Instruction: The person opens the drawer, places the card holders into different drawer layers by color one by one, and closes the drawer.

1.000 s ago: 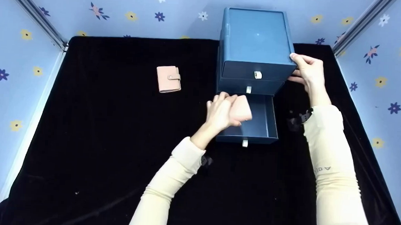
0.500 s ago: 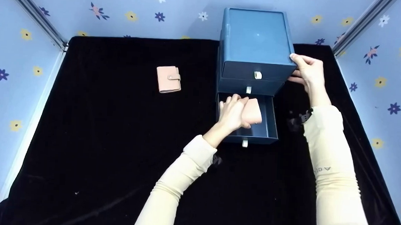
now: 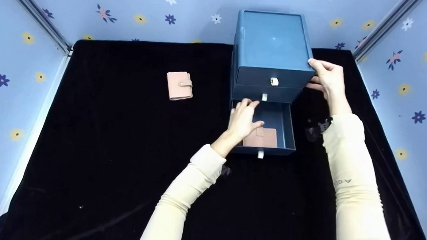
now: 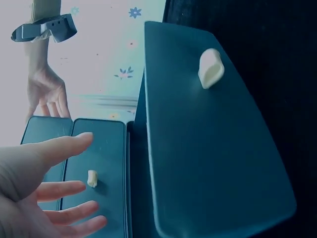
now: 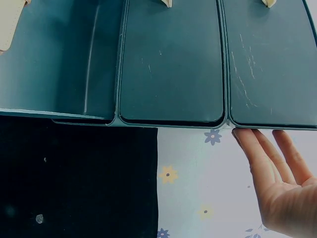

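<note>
A pink snap-strap wallet (image 3: 267, 138) lies in the pulled-out bottom drawer (image 3: 288, 124) of a blue drawer cabinet (image 3: 274, 39), near the drawer's front wall. My left hand (image 3: 242, 119) is over the drawer's left side, thumb and fingers spread with nothing between them; the left wrist view also shows these spread fingers (image 4: 74, 214). At the cabinet's upper right front corner, my right hand (image 3: 329, 78) has its thumb on the top edge. Its straight fingers (image 5: 292, 153) touch the cabinet's side in the right wrist view.
A second pink wallet (image 3: 179, 85) lies on the black cloth (image 3: 124, 148) left of the cabinet. Both upper drawers are closed, with pale pull tabs (image 3: 274, 81) on their fronts. Flowered blue walls (image 3: 189, 16) surround the table at the back and sides.
My left hand carried the wallet right into the bottom drawer, let go of it there and drew back slightly left. My right hand stayed at the cabinet's corner.
</note>
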A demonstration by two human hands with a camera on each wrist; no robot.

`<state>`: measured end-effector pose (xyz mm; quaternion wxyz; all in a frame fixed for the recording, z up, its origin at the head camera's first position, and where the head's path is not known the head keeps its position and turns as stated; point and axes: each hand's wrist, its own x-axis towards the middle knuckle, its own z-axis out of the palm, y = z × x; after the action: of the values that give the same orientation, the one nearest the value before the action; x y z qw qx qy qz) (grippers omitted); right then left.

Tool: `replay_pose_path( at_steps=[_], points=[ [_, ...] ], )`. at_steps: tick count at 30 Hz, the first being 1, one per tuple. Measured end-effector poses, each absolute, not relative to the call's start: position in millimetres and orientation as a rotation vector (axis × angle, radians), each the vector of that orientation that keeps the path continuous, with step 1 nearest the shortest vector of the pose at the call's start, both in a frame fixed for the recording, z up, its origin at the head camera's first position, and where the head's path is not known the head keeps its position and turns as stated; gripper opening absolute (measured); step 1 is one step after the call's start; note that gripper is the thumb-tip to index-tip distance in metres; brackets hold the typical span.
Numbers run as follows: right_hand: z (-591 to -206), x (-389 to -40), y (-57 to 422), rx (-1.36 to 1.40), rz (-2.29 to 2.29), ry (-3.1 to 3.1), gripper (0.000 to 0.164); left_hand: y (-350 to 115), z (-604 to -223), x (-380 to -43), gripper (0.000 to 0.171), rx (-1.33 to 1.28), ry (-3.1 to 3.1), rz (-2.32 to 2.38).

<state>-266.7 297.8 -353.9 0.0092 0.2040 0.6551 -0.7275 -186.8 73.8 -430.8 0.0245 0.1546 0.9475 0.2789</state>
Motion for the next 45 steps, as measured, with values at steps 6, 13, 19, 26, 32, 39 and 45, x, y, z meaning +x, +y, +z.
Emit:
replay_pose_path(
  at_steps=[6,13,19,26,32,39,45],
  points=[
    [-354,-267,298,0.649,-2.263,2.045,0.038,59,-435,-192,0.056,0.427,2.968,0.925],
    [-353,-267,297,0.657,-2.252,2.058,0.04,37,-440,-199,0.05,0.369,3.03,0.992],
    [-353,-267,297,0.649,-2.265,2.06,0.038,15,-451,-210,0.045,0.309,3.084,1.026],
    [-354,-267,297,0.644,-2.261,2.071,0.041,-10,-462,-225,0.04,0.2,3.153,1.007],
    [-354,-267,297,0.637,-2.251,2.086,0.04,-30,-469,-241,0.041,0.079,3.172,0.903],
    [-353,-266,297,0.644,-2.243,2.083,0.04,-45,-471,-260,0.048,-0.056,3.109,0.819],
    [-354,-267,297,0.65,-2.259,2.064,0.039,-55,-470,-275,0.059,-0.117,3.087,0.75]
  ],
)
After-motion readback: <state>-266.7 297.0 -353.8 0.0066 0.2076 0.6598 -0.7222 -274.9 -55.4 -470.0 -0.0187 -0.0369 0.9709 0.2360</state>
